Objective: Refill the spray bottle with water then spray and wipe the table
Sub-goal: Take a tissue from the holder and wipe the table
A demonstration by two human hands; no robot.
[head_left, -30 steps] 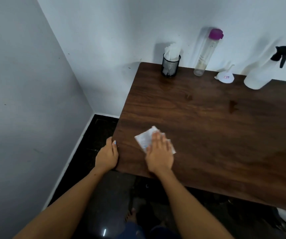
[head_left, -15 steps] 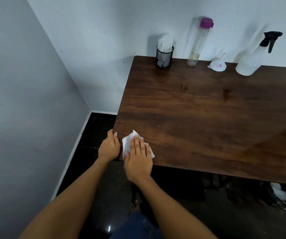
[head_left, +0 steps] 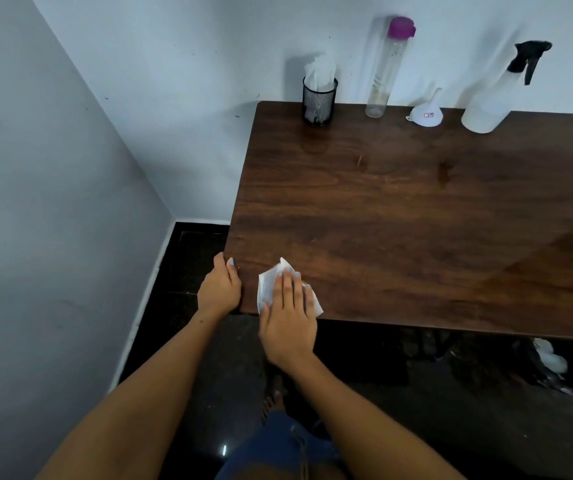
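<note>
Rightward since earlier, right hand (head_left: 287, 318) presses tissue (head_left: 268, 282) (funnel (head_left: 426, 114) label unreadable).

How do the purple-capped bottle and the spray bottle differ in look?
The purple-capped bottle is a slim, clear tube; the spray bottle is wider and milky white. The first has a plain purple cap, the second a black trigger head. Both stand at the table's far edge, by the wall.
</note>
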